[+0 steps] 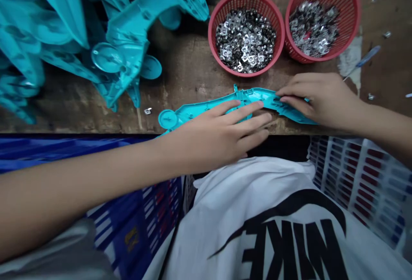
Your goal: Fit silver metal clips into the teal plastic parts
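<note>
The turquoise plastic part [259, 94] lies lengthwise along the near edge of the wooden table [186, 65], under both hands. The left hand [222, 132] is palm down across it, fingers extended and slightly spread, likely to keep the long, uneven piece from rocking. The right hand [325, 95] bends over its right end, thumb and forefinger nearly meeting; I cannot tell whether they pinch the edge or something small. Two red baskets [246, 74] [350, 9] stand just beyond, probably for easy reach, both heaped with small, shiny, squarish metal clips [246, 41]. A pile of similar turquoise parts [128, 26] sits at the left. The plastic is glossy and thin-walled, with ribs and a round disc at one end; the tabletop is brown, scuffed and stained.
</note>
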`<control>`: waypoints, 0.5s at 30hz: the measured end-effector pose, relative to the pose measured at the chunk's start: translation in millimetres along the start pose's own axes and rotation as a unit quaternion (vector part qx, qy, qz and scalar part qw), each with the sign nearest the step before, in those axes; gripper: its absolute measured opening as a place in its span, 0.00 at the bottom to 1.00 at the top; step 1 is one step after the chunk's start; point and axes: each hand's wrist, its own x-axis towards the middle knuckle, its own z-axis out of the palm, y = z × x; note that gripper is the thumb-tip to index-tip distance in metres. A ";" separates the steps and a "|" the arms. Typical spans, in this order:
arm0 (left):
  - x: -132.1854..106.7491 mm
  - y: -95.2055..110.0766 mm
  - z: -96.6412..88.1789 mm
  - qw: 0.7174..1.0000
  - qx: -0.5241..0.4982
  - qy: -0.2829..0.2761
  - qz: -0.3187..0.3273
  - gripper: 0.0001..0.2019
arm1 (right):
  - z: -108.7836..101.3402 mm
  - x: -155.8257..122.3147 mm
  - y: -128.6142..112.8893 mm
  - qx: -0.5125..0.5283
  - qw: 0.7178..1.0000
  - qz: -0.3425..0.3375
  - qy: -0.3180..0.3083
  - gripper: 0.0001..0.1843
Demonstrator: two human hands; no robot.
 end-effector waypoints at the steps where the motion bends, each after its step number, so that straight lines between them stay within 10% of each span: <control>1: -1.0 -5.8 6.2 0.999 0.024 -0.029 -0.013 0.27 | 2.6 -0.2 2.9 -0.003 1.000 -0.002 0.002 0.20; 15: -10.1 -23.1 33.1 0.993 0.033 -0.110 -0.029 0.36 | 11.9 3.9 1.8 0.014 1.000 -0.027 -0.001 0.20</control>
